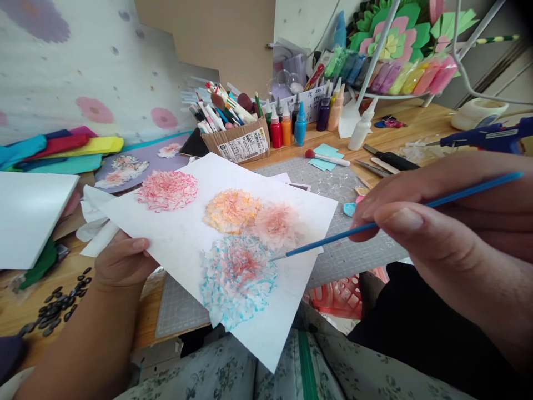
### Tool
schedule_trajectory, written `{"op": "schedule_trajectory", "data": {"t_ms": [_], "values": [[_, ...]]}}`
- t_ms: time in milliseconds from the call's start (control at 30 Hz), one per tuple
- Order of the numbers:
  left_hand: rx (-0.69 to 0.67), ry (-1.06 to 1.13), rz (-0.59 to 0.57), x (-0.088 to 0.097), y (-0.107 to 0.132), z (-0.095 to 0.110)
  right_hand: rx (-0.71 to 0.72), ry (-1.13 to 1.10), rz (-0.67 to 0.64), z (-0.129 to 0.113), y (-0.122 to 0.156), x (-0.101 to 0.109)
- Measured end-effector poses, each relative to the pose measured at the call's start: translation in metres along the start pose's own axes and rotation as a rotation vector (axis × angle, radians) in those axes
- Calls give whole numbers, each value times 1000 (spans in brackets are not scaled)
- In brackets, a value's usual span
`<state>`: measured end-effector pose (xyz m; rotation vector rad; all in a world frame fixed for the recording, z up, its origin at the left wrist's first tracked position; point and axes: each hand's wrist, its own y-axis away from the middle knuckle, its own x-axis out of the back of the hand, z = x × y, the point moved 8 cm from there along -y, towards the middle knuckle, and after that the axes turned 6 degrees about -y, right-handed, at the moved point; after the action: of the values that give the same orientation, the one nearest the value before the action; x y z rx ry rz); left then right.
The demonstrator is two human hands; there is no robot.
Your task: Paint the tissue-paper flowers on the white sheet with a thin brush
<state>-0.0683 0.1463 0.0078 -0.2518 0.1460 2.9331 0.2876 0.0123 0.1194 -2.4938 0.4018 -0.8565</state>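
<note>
sheet [179,244], white, bearing four tissue flowers, held tilted above the near edge of the cutting mat [353,255]; left hand [122,258] closed on its left edge, thumb on top; right hand [437,222] pinching a blue paintbrush [325,240], tip touching the nearest, blue-edged flower [237,278]; far behind, cardboard box [241,143] of pens, paint bottles [287,128] to its right; black beads [58,305] near left

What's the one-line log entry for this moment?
left hand: holds white sheet edge | right hand: pinches blue brush | tip: at blue-edged flower | sheet: tilted above cutting mat
</note>
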Motion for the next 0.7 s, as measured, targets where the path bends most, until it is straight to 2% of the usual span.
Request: {"op": "schedule_trajectory", "data": {"t_ms": [133, 433, 567, 700], "values": [[-76, -43, -27, -5, 1, 6, -23, 1, -10, 3, 0, 1], [-80, -66, -142, -3, 1, 7, 125, -1, 36, -3, 1, 1], [-108, -25, -136, -1, 2, 6, 169, 2, 36, -5, 0, 0], [-111, 21, -118, -1, 1, 4, 144, -44, 34, -3, 2, 0]]}}
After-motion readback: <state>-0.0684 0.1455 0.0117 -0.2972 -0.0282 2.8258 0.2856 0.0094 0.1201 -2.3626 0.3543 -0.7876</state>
